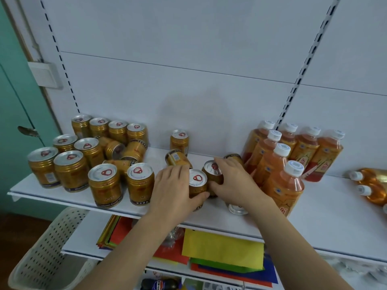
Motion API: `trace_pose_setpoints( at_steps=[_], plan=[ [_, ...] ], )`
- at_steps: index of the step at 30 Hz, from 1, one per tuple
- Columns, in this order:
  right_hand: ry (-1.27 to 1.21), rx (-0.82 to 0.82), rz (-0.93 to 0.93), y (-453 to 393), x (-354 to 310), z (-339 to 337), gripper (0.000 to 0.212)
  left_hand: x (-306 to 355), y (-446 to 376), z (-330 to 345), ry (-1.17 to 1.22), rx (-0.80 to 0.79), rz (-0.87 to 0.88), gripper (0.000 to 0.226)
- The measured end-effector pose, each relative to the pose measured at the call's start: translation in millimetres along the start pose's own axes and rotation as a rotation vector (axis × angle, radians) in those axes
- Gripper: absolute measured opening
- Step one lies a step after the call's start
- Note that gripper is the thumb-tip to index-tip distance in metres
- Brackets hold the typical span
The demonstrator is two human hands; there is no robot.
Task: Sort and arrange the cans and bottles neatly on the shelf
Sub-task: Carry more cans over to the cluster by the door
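Note:
On the white shelf, my left hand grips an upright gold can at the middle front. My right hand grips a second gold can, tilted, right beside it. Another can lies under my right wrist, mostly hidden. Several gold cans stand upright at the left, with a few lying on their sides among them. One can stands by the back wall, one lies in front of it. Several orange bottles with white caps stand at the right.
More orange bottles lie on their sides at the far right of the shelf. Coloured paper sheets lie on the lower shelf. A white perforated basket stands at the lower left. The white back panel rises behind the shelf.

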State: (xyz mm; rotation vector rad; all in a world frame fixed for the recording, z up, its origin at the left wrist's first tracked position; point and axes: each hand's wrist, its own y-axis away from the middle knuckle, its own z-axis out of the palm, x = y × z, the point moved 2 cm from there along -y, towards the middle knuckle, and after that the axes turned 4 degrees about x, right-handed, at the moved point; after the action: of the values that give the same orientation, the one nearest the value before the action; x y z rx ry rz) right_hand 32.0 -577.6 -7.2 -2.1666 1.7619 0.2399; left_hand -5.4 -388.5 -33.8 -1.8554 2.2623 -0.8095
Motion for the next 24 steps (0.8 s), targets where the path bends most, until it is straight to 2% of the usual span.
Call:
trace_pose_setpoints(
  at_steps=[3, 6, 10, 15, 24],
  plan=[
    [0.013, 0.081, -0.040, 6.0, -8.5, -8.3, 0.075, -4.9, -4.4, -14.2, 0.015, -0.009, 0.049, 0.100],
    [0.004, 0.192, -0.001, 14.8, -31.6, -14.2, 0.069, -16.4, -3.3, -41.3, 0.033, 0.041, 0.123, 0.089],
    [0.118, 0.269, -0.006, 22.5, -87.9, -7.0, 0.074, -56.4, 0.7, -77.0, 0.010, 0.085, 0.163, 0.076],
    [0.198, 0.186, -0.044, 12.0, -158.7, 19.2, 0.084, -128.6, 1.7, -106.8, -0.124, 0.069, 0.110, 0.077],
    [0.233, 0.078, -0.174, -65.7, -227.7, 45.7, 0.080, -244.4, -38.0, -125.7, -0.207, 0.032, -0.044, 0.073]
  ],
)
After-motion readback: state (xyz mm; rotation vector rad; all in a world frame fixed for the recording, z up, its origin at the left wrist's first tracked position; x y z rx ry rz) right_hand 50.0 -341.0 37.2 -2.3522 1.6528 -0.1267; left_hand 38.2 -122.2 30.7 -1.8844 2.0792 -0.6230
